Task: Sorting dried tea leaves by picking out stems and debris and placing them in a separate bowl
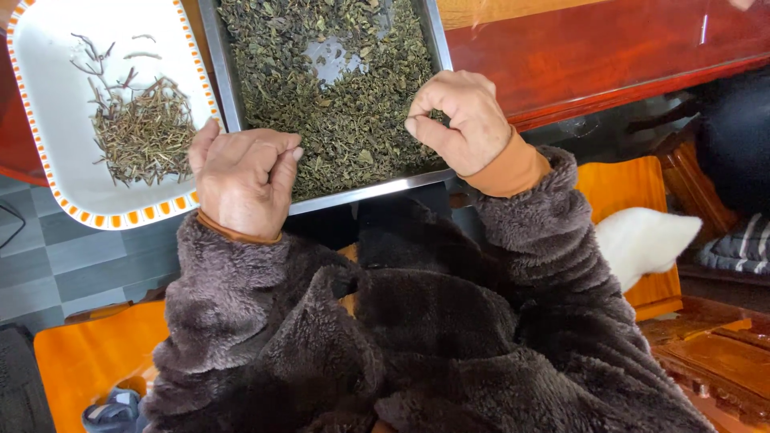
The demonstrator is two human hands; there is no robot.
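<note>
Landmark: rectangular stainless-steel tray (227, 80).

Polished red-brown wooden table (609, 48) carries the tray; its front edge runs down to the right of the tray's right rim, with grey tiled floor (72, 265) below and left of the tray's near left corner.

Dark brown fleece jacket (417, 337) fills the space below the tray's near rim; orange cuffs show at both wrists.

Steel tray is filled with a bed of dried, curled green tea leaves (337, 104); one bare patch of metal shows near the middle top. Near rim overhangs toward the person.

White rectangular dish with orange-dashed border (48, 48) sits just left of the tray, touching or nearly touching its left rim. It holds a loose pile of thin brown-green stems (144, 132) in its near half; the far half has open room, with a few stray stems.

Left hand (241, 184): over the tray's near left corner, fingers curled in, thumb pressed to fingertips; what it pinches cannot be told.

Right hand (461, 120): over the tray's near right corner, curled, thumb and forefinger closed together just above the leaves.
</note>
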